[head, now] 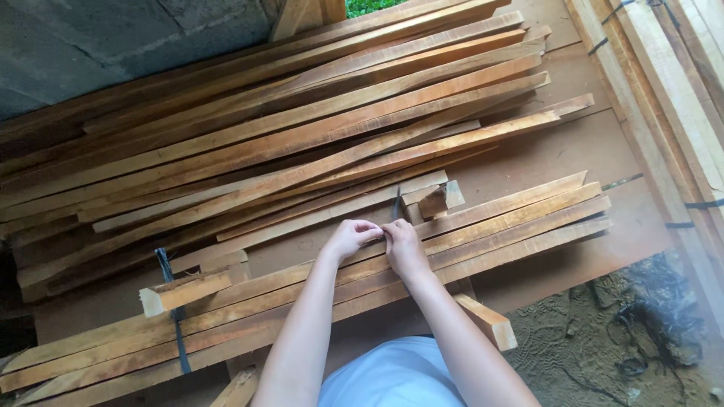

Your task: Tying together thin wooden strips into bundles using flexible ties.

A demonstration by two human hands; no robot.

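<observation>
My left hand (349,238) and my right hand (405,247) meet over a row of long brown wooden slats (520,218) lying side by side in front of me. Fingertips of both hands pinch together at a dark strap (397,203) that rises from the slats at that spot. What exactly lies between the fingers is too small to tell. A second dark strap (172,301) wraps the same slats further left. Short wooden offcuts (441,197) sit just beyond my hands.
A big loose pile of long slats (302,128) lies behind on a brown board (573,151). Pale strapped planks (679,98) run along the right. A wood block (185,290) rests at left, another (489,320) near my right arm. Dirt ground with dark strap scraps (648,324) at bottom right.
</observation>
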